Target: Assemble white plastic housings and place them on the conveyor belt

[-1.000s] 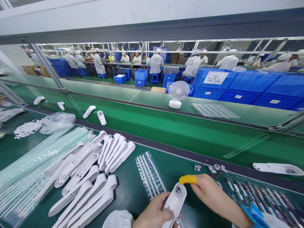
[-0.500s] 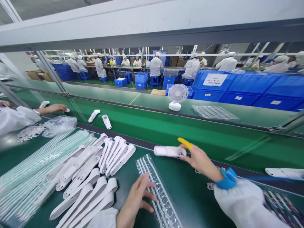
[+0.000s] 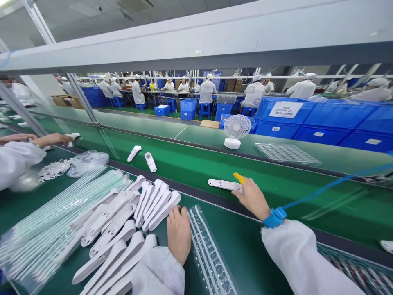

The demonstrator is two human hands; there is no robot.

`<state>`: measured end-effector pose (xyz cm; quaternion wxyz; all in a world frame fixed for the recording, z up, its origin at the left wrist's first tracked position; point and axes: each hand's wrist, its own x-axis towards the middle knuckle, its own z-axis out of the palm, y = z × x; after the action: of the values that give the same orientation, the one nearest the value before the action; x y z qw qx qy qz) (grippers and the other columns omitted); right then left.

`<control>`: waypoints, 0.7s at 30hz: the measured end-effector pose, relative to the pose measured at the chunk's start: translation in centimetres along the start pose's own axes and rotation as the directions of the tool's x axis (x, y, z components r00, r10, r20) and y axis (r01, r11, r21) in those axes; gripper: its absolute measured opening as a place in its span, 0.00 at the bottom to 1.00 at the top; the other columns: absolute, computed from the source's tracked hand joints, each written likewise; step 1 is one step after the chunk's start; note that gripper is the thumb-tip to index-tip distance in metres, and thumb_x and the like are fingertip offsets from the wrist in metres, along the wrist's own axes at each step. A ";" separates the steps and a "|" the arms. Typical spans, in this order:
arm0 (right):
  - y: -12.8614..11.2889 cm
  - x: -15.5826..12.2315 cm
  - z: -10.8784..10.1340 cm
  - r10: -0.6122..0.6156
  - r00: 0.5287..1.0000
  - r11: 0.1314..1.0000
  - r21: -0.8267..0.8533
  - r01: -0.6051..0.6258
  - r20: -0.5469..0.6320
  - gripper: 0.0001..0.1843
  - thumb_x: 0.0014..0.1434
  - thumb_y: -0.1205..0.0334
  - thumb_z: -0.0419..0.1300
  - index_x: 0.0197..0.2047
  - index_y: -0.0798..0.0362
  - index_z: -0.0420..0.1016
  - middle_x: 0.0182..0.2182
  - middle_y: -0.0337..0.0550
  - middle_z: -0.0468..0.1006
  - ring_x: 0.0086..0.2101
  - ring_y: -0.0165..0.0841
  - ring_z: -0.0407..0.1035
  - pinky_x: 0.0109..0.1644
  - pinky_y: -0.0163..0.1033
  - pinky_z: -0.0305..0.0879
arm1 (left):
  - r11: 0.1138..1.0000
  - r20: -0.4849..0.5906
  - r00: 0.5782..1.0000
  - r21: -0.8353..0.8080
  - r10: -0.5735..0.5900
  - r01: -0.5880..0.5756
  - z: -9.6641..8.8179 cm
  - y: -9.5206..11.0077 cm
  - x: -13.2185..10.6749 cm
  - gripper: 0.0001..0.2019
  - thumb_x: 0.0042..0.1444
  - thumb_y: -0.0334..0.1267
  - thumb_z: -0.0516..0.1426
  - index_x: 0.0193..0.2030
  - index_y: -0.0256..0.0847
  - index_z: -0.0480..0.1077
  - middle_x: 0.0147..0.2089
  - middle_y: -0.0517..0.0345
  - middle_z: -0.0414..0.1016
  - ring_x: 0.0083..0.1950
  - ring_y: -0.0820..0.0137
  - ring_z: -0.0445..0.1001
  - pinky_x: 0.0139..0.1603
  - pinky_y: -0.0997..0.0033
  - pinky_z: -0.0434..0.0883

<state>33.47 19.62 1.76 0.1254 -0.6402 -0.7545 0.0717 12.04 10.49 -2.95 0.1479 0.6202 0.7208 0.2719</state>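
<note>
My right hand (image 3: 253,199), a yellow cover on one finger, grips one end of a long white plastic handle shell (image 3: 223,184) at the near side of the green belt. The shell's flat face with small holes is up. My left hand (image 3: 179,234) is at the right edge of a pile of curved white handle pieces (image 3: 164,209); its fingers bend downward and their tips are hidden, so I cannot see whether they grip a piece. Right beside this hand lies a clear plastic sheet with white strips and rings (image 3: 208,250).
Two white shells (image 3: 150,162) lie on the green belt (image 3: 184,168). A bag of thin strips (image 3: 58,217) covers the bench's left. A co-worker's hands (image 3: 52,140) work at far left. Beyond the belt stand a white fan (image 3: 237,128) and blue crates (image 3: 284,110).
My right hand has lowered the white shell onto the belt area and turned it flatter. My left hand has moved from above the clear sheet leftward to the pile. The view has tilted up.
</note>
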 end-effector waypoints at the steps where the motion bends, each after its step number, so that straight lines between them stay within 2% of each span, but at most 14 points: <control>1: -0.3 -1.0 0.0 -0.021 1.000 0.998 0.051 0.020 0.010 0.20 0.54 0.68 0.54 0.51 0.59 0.60 0.49 0.55 0.64 0.50 0.44 0.57 0.53 0.49 0.54 | 0.999 0.007 1.000 -0.031 -0.021 0.022 0.2 -0.2 0.2 0.13 0.53 0.25 0.43 0.38 0.32 0.66 0.44 0.40 0.62 0.47 0.50 0.60 0.46 0.45 0.57; 4: -1.6 -4.4 0.8 -0.096 0.990 0.971 0.231 0.070 0.106 0.20 0.54 0.66 0.53 0.52 0.56 0.60 0.48 0.50 0.66 0.48 0.37 0.61 0.51 0.43 0.58 | 0.980 0.054 0.996 -0.183 -0.068 0.077 0.3 -0.7 0.1 0.08 0.53 0.28 0.45 0.29 0.38 0.63 0.35 0.48 0.64 0.41 0.55 0.63 0.44 0.48 0.58; 6: -2.5 -6.6 1.7 -0.124 0.975 0.939 0.339 0.056 0.183 0.19 0.55 0.65 0.51 0.51 0.55 0.62 0.46 0.47 0.69 0.46 0.35 0.64 0.46 0.40 0.63 | 0.936 0.114 0.990 -0.334 -0.078 0.112 -0.1 -0.9 -0.2 0.06 0.54 0.32 0.46 0.29 0.41 0.60 0.29 0.55 0.64 0.35 0.61 0.66 0.40 0.55 0.62; 8: -3.3 -8.4 2.4 -0.135 0.958 0.906 0.423 0.015 0.254 0.17 0.55 0.64 0.50 0.48 0.55 0.65 0.43 0.47 0.72 0.43 0.34 0.67 0.41 0.38 0.66 | 0.854 0.174 0.981 -0.495 -0.081 0.158 -0.8 -1.1 -0.5 0.04 0.54 0.37 0.47 0.30 0.42 0.58 0.26 0.60 0.65 0.30 0.66 0.68 0.35 0.64 0.65; 10: -4.0 -9.5 2.8 -0.134 0.929 0.839 0.538 -0.078 0.345 0.13 0.53 0.64 0.50 0.42 0.55 0.68 0.39 0.46 0.74 0.38 0.33 0.69 0.38 0.36 0.66 | 0.750 0.217 0.971 -0.625 -0.100 0.217 -1.5 -1.1 -0.7 0.05 0.53 0.41 0.48 0.32 0.42 0.57 0.26 0.61 0.67 0.29 0.69 0.70 0.31 0.69 0.66; 14: -5.0 -10.2 3.0 -0.077 0.886 0.632 0.709 -0.312 0.458 0.06 0.45 0.63 0.54 0.28 0.55 0.68 0.25 0.40 0.72 0.28 0.31 0.66 0.33 0.36 0.61 | 0.545 0.310 0.936 -0.762 -0.169 0.351 -2.7 -0.8 -0.8 0.17 0.46 0.47 0.55 0.38 0.40 0.58 0.26 0.62 0.69 0.27 0.70 0.71 0.25 0.73 0.66; 18: -5.6 -10.0 2.7 -0.088 0.879 0.570 0.748 -0.341 0.468 0.05 0.42 0.61 0.56 0.23 0.54 0.67 0.21 0.37 0.69 0.25 0.30 0.62 0.31 0.35 0.57 | 0.379 0.431 0.883 -0.798 -0.184 0.468 -3.8 0.2 -1.3 0.23 0.39 0.45 0.62 0.40 0.38 0.60 0.28 0.61 0.71 0.27 0.70 0.72 0.26 0.73 0.69; 21: -6.0 -9.7 1.9 -0.100 0.875 0.490 0.789 -0.371 0.474 0.09 0.42 0.57 0.58 0.23 0.54 0.67 0.21 0.37 0.68 0.24 0.29 0.61 0.30 0.34 0.56 | 0.256 0.522 0.840 -0.800 -0.149 0.543 -4.4 1.0 -2.3 0.22 0.41 0.45 0.62 0.41 0.38 0.61 0.31 0.59 0.72 0.32 0.70 0.72 0.33 0.69 0.71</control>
<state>28.73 9.17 0.55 0.2390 -0.5135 -0.5681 0.5971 10.84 7.40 0.92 0.6522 0.2815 0.5162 0.4786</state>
